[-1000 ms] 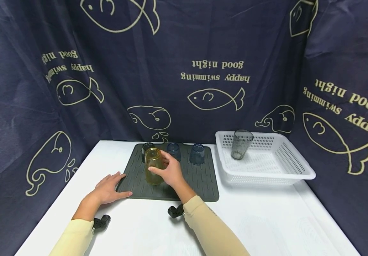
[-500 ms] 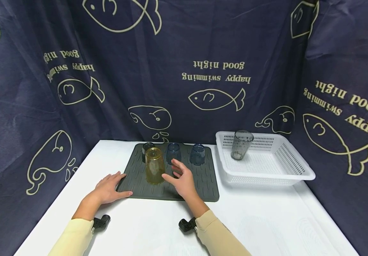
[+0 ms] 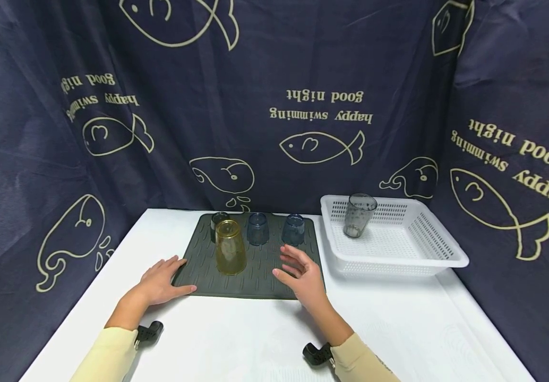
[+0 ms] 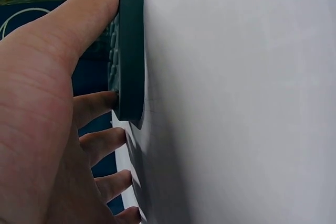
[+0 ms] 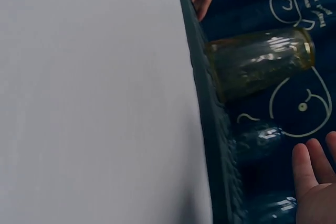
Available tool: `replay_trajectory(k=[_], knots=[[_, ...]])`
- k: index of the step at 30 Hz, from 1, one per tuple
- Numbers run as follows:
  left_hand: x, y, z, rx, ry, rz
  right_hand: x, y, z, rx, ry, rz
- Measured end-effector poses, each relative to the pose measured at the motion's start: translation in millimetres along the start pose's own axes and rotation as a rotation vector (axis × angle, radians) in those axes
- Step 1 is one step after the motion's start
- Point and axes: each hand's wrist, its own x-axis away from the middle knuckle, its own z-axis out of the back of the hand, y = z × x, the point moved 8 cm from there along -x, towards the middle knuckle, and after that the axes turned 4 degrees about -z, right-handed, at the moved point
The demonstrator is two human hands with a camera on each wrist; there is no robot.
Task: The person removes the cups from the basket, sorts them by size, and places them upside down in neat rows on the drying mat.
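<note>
An amber glass (image 3: 231,249) stands upside down on the dark grey drying mat (image 3: 260,278), left of its middle. Behind it, partly hidden, is a dark glass (image 3: 214,233). Two blue glasses, one in the middle (image 3: 257,231) and one at the right (image 3: 293,231), stand along the back of the mat. My left hand (image 3: 160,284) rests on the mat's left front corner, thumb and index finger touching the mat in the left wrist view. Above the mat's right side hovers my right hand (image 3: 305,278), fingers loosely bent and holding nothing.
A white perforated basket (image 3: 394,260) stands right of the mat on the white table (image 3: 236,339). Inside it a clear grey glass (image 3: 360,216) leans, mouth up. A dark blue curtain (image 3: 255,106) with fish drawings hangs close behind the table.
My right hand has let go of the amber glass and moved right, across the mat. The amber glass stays where it was, and my left hand has not moved.
</note>
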Motion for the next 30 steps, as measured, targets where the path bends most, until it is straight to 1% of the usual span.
replay_trajectory(k=[4, 7, 11, 18, 22, 27, 30], knots=[[-0.1, -0.8, -0.2, 0.000, 0.008, -0.002, 10.9, -15, 15, -0.010, -0.023, 0.052], [-0.3, -0.6, -0.3, -0.001, 0.012, -0.007, 16.3, -28, 27, -0.015, -0.039, 0.110], [-0.9, -0.8, -1.0, 0.000, 0.010, -0.006, 18.2, -43, 47, -0.019, -0.024, 0.183], [-1.1, -0.5, -0.9, -0.012, 0.007, -0.005, 15.0, -63, 93, -0.034, 0.083, 0.269], [-0.3, 0.4, -0.1, -0.018, -0.006, 0.000, 10.7, -72, 117, -0.030, 0.137, 0.294], [0.3, 0.2, -0.1, -0.018, -0.022, 0.009, 2.0, -84, 145, 0.015, 0.219, 0.284], [0.4, 0.3, -0.4, -0.013, -0.025, 0.011, -5.3, -89, 161, 0.069, 0.260, 0.272]])
